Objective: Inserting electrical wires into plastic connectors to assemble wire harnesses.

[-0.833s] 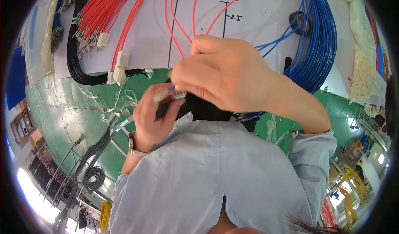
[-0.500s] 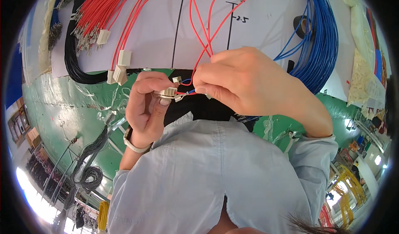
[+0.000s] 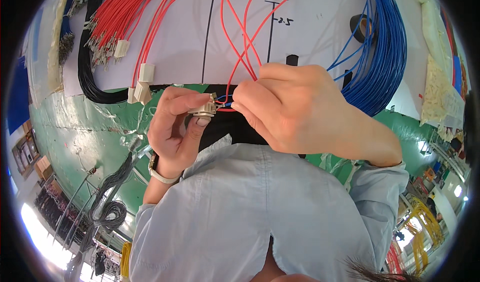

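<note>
My left hand pinches a small white connector housing between thumb and fingers, in front of my chest. My right hand is closed on a blue wire, its fingertips just right of the housing. The metal terminal on that wire's end sits at the housing's open side; how deep it is in I cannot tell. Red wires run from above into the right hand, and one shows below the blue wire. A small metal terminal stands out at the housing's upper edge.
On the white marked board lie a bundle of red wires with terminals, several white connectors and black cable. At the right hang blue wires beside a roll of tape. Grey wire coils hang lower left.
The blue wire's terminal has come up to the housing, where it was just apart before. The housing has turned slightly in my left hand. My right hand has shifted a little.
</note>
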Motion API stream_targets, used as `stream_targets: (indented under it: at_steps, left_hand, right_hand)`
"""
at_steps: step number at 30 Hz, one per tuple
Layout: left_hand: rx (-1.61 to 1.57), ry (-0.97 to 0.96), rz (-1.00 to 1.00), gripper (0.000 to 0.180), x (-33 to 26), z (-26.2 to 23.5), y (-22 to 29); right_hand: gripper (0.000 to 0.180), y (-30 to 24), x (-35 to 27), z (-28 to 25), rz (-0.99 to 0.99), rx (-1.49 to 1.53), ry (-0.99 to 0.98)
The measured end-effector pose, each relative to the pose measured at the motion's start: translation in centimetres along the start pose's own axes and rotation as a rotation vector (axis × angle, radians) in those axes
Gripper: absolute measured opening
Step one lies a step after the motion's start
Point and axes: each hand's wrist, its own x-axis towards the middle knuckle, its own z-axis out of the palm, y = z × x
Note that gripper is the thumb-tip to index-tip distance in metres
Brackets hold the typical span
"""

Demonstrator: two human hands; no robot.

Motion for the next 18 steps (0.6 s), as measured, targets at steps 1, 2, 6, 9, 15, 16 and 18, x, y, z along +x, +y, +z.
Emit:
stream_targets:
  at_steps: [1, 2, 6, 9, 15, 16, 18]
  left_hand:
    - [0.001, -0.002, 0.001, 0.025, 0.1, 0.0, 0.0]
    - [-0.053, -0.002, -0.016, 0.025, 0.1, 0.0, -0.1]
    - [-0.216, -0.007, -0.096, 0.025, 0.1, 0.1, -0.2]
    - [-0.312, -0.010, -0.138, 0.028, 0.2, 0.3, -0.1]
    - [-0.486, -0.040, -0.242, 0.031, 0.7, 0.1, -0.1]
    - [-0.483, -0.038, -0.243, 0.031, 0.7, 0.1, 0.0]
    - [-0.489, -0.035, -0.264, 0.030, 0.7, 0.3, 0.1]
  right_hand:
    - [0.016, 0.0, -0.1, 0.1, -0.012, 0.004, 0.020]
    - [0.016, 0.1, -0.2, 0.1, -0.012, 0.004, 0.022]
    - [0.017, 0.5, -0.5, -0.4, -0.024, 0.077, 0.121]
    - [0.019, 0.3, -0.4, -0.8, -0.058, 0.020, 0.096]
    - [0.025, 0.2, -0.6, -1.0, -0.152, -0.100, 0.078]
    - [0.027, 0.2, -0.6, -1.0, -0.176, -0.141, 0.069]
    - [0.027, 0.1, -0.5, -1.1, -0.224, -0.222, 0.052]
